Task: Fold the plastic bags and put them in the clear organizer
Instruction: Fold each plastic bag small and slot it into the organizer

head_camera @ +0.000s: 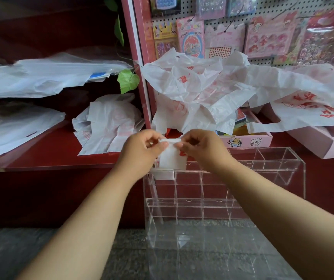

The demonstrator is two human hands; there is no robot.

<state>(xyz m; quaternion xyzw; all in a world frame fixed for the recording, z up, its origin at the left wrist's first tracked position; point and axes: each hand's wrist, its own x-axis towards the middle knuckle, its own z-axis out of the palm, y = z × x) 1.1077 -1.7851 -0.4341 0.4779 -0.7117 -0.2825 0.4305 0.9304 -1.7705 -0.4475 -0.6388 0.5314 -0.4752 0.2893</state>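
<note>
A small folded white plastic bag (172,157) with red print hangs between my hands, just above the clear organizer (263,164). My left hand (142,148) pinches its top left corner and my right hand (200,146) pinches its top right corner. The organizer is a tiered acrylic rack with several open compartments, standing against the red counter. One folded bag (163,174) sits in its upper left compartment, right below the held one. A heap of loose white bags with red print (212,87) lies on the shelf behind my hands.
More loose bags (107,122) lie on the red shelf (61,156) at left, with flat stacks of white bags (31,77) further left. Pink boxes (249,141) stand behind the organizer. A pegboard with sticker packs (269,37) rises at the back. Grey floor (41,249) lies below.
</note>
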